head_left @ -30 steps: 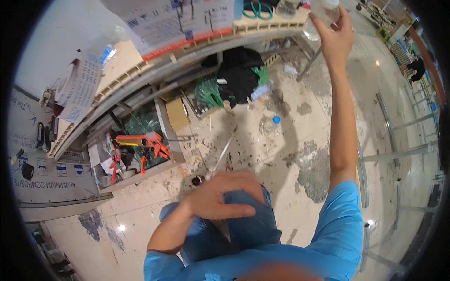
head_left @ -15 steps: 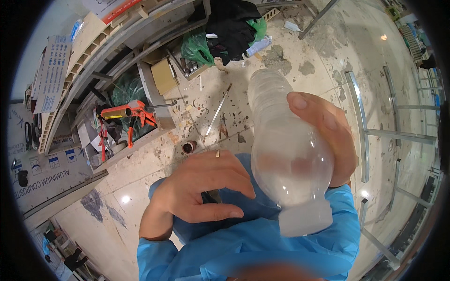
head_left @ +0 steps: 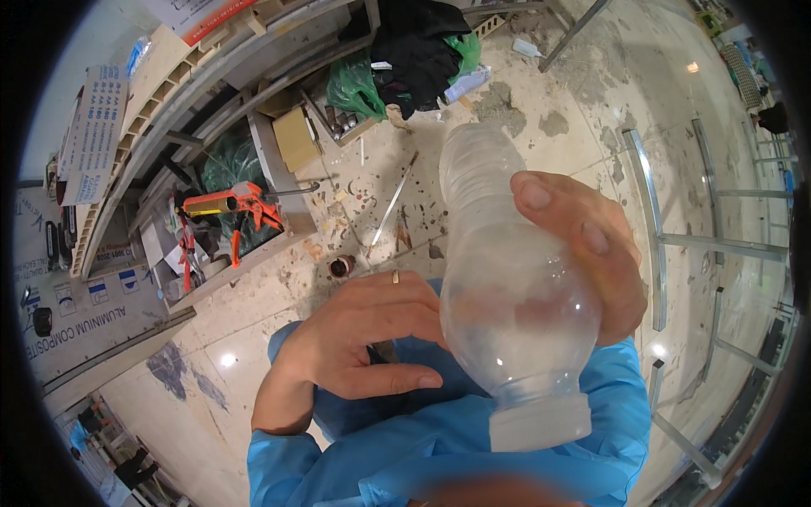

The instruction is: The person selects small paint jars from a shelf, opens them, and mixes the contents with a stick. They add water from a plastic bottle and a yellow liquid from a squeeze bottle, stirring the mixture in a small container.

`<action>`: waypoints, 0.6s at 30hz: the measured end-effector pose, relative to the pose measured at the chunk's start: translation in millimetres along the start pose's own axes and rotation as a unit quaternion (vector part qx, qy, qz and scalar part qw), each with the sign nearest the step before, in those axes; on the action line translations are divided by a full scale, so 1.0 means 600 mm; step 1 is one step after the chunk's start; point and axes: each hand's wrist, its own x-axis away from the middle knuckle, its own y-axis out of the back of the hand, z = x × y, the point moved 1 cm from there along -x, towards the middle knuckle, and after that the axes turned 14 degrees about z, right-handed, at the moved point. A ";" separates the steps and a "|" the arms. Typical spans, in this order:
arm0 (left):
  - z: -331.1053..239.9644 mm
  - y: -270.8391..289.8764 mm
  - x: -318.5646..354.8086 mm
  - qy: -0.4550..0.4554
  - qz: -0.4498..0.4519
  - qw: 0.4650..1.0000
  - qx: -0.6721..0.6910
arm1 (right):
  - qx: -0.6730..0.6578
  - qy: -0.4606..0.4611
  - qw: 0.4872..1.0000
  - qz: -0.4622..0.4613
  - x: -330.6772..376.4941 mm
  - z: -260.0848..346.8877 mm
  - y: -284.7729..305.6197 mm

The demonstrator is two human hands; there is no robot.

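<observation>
A clear plastic bottle with a ribbed body and a whitish cap is gripped in my right hand. It tilts with the cap end toward me and the base away. The fingers behind it show only as a blur through the plastic. My left hand, with a ring on one finger, holds nothing; its fingers curve and the thumb stands apart. The left index fingertip reaches the bottle's left side; whether it touches, I cannot tell.
An orange caulking gun and red-handled pliers lie in a crate on the left. A small dark cup and a thin metal rod are on the stained tile floor. Metal frames stand at right; a black cloth lies at the back.
The bottle's cap end has moved slightly left and toward me, and the bottle looks a little larger. My left hand has hardly moved.
</observation>
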 end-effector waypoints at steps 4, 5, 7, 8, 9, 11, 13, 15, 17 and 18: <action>0.000 0.002 -0.002 0.002 0.010 1.000 -0.021 | -0.011 0.020 0.998 -0.061 -0.004 -0.001 -0.008; 0.000 0.003 -0.003 0.001 0.013 1.000 -0.026 | -0.017 0.029 0.996 -0.082 -0.003 0.000 -0.007; -0.001 0.006 -0.005 0.002 0.018 0.999 -0.041 | -0.034 0.016 0.997 -0.073 -0.007 -0.002 -0.004; -0.001 0.007 -0.007 0.001 0.022 0.999 -0.049 | -0.046 0.002 0.997 -0.064 -0.010 -0.004 0.001; -0.002 0.008 -0.008 0.001 0.024 0.998 -0.058 | -0.065 -0.024 0.997 -0.046 -0.015 -0.008 0.015; -0.003 0.008 -0.011 -0.002 0.027 0.997 -0.067 | -0.040 -0.066 0.991 -0.110 -0.036 -0.028 0.034; -0.002 0.007 -0.013 -0.007 0.027 0.997 -0.069 | -0.104 -0.143 0.964 -0.198 -0.079 -0.088 0.065; -0.001 0.006 -0.013 -0.016 0.030 0.997 -0.071 | -0.115 -0.233 0.929 -0.263 -0.123 -0.150 0.112; -0.002 0.004 -0.011 -0.007 0.032 0.996 -0.089 | -0.039 -0.284 0.903 -0.321 -0.169 -0.223 0.165; -0.003 0.004 -0.010 -0.001 0.031 0.995 -0.097 | -0.004 -0.264 0.903 -0.339 -0.196 -0.268 0.186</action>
